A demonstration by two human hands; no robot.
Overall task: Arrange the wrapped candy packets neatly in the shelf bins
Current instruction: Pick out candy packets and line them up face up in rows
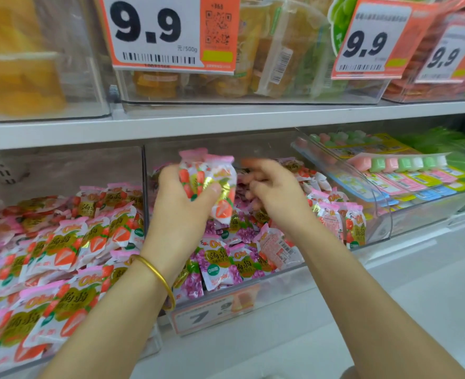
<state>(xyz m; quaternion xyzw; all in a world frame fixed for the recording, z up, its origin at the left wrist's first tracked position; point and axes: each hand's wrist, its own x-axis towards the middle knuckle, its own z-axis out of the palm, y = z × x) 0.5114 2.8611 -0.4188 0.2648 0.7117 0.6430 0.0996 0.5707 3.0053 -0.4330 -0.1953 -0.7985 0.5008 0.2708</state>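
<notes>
Head view: the left hand (182, 212) has its fingers curled round a bunch of strawberry candy packets (212, 181), held above the middle bin (253, 144) on the lower shelf (417, 283). The right hand (275, 192) is beside it, over the same bin. It is blurred, so I cannot tell whether its fingers hold anything. The middle bin holds purple packets (217, 266) mixed with strawberry ones. The left bin (62, 165) is full of strawberry packets.

Single wide-angle view from the person's head, facing forward and slightly down; close on the lower clear bins (215, 144); left forearm (122, 310) and right forearm (362, 285) enter from the bottom edge.
</notes>
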